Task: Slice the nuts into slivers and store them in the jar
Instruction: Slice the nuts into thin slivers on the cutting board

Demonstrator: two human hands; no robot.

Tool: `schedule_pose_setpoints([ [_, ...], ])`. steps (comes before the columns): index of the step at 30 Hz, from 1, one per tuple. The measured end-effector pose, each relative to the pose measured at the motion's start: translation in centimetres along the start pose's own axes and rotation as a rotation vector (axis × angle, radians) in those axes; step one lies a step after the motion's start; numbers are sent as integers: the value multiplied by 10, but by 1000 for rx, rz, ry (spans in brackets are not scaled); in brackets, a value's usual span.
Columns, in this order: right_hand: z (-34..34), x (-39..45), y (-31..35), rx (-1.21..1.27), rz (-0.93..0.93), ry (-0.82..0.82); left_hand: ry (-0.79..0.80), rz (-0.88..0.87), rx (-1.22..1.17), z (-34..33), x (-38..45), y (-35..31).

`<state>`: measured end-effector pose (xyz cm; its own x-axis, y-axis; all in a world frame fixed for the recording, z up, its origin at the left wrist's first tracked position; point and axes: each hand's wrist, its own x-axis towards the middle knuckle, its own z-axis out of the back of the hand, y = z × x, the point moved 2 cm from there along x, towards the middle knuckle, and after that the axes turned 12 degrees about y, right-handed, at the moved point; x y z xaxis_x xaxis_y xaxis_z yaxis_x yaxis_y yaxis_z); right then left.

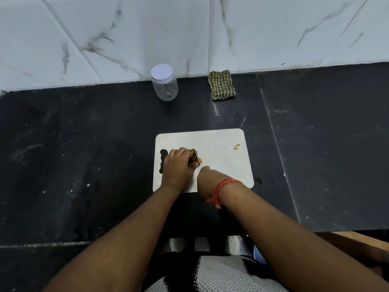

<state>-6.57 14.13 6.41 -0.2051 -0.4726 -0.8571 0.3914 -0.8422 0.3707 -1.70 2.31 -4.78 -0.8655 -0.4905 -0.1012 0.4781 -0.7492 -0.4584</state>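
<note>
Head view puts your left hand (175, 165) on the near-left part of the white cutting board (223, 165), fingers curled down over a small brown nut (196, 158) that shows only at your fingertips, on the side facing your other hand. Your right hand (207, 175) sits just beside it, nearer to you and to its right, turned so its fingers are hidden; you presumably hold a knife there, but no blade shows clearly, so I cannot tell what that grip contains or how tightly it is closed.

The relation that matters: the nut lies just beyond and slightly left of your right hand, touching the left fingertips. Its long axis seems to run away from you and a little rightward (it is too small and too covered to be sure). The right hand is the one placed to cut; the left is the one pinning.

One pale sliver (236, 146) lies well apart, toward the far-right corner of the board, beyond your right hand. Few pieces show, so my guess is the slicing is early or the rest are hidden under your hands.

The jar (165, 83) stands well beyond both hands against the tiled wall, its white lid on, looking nearly empty. You will need to open it before anything goes in. A folded checked cloth (221, 85) lies to its right.

The board rests on a dark stone counter (84, 154), dusty and speckled, with marbled white tiles behind.
</note>
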Motion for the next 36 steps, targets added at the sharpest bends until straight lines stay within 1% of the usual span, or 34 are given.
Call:
schedule_pose_setpoints([
  [2,-3,1,-6,-52,-42,-30,5,3,-14,0,0,-1],
  [3,-4,0,-8,-90,-49,-23,6,-1,-18,0,-1,-1],
  [4,-5,-2,-10,-181,-56,3,5,-5,-18,0,-1,-1],
  [6,-4,3,-13,-218,-43,-10,-5,-10,-14,0,-1,0],
  [7,-3,2,-11,-231,-58,5,-12,-10,-17,1,-1,0],
  [10,0,-1,-8,-331,-19,48,-8,1,-21,-1,-1,-1],
  [12,1,-6,-11,-323,-14,74,8,3,-14,-2,-1,-1],
  [14,4,-11,-16,-322,-44,54,10,-1,-10,-1,-1,-2],
  [15,6,-11,-18,-337,-31,47,10,-1,-10,0,-1,-2],
  [18,13,-3,-25,-230,21,54,8,1,-6,1,-1,-3],
  [20,15,-4,-28,-231,11,50,6,-1,-9,1,-2,-2],
  [22,14,-5,-33,-266,24,-22,-4,-6,-20,0,-3,-1],
  [24,12,-3,-39,-239,50,-109,-12,-14,-30,1,-2,-2],
  [29,7,0,-47,-129,96,-189,-18,-15,-35,2,-2,-3],
  [36,3,-1,-49,-52,121,-131,-2,-6,-40,2,-3,-3],
])
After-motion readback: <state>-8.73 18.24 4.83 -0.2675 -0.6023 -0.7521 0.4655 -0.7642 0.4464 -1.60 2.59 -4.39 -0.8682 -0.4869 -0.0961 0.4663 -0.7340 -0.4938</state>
